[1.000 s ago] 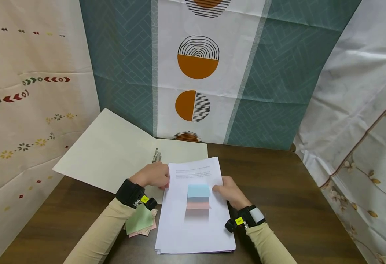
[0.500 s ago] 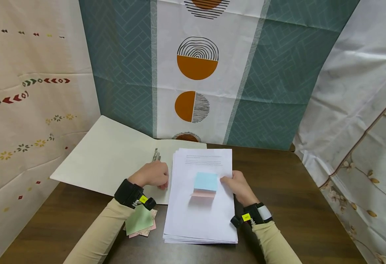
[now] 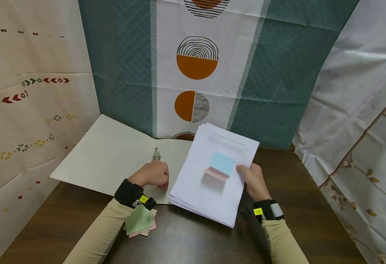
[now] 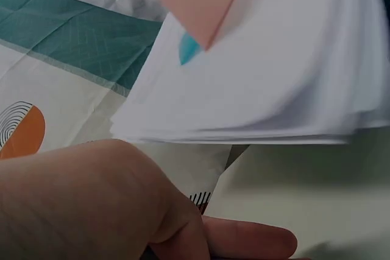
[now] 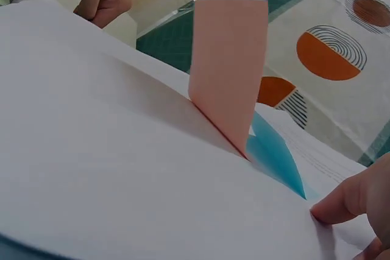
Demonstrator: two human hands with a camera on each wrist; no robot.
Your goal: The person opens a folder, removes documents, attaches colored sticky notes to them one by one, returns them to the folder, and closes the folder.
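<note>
My right hand [image 3: 253, 179] grips the right edge of a thick stack of white paper [image 3: 199, 194], thumb on top. The stack is lifted and tilted, its lower corner pointing towards me. Stuck on its printed top sheet are a blue sticky note [image 3: 223, 163] and a pink sticky note [image 5: 228, 71], which stands up in the right wrist view. Left of the stack, my left hand [image 3: 151, 174] rests over an open pale folder [image 3: 110, 157], fingers loosely bent and holding nothing visible. A metal clip [image 3: 156, 154] shows just beyond it on the folder.
Below my left wrist lies a small pile of green and pink paper squares [image 3: 140, 222] on the dark wooden table [image 3: 311, 205]. A patterned teal and white cloth [image 3: 127, 66] hangs behind the table, with pale cloths at both sides.
My right hand has carried the paper stack up and to the right, turning it clockwise away from my left hand. The left hand has hardly moved.
</note>
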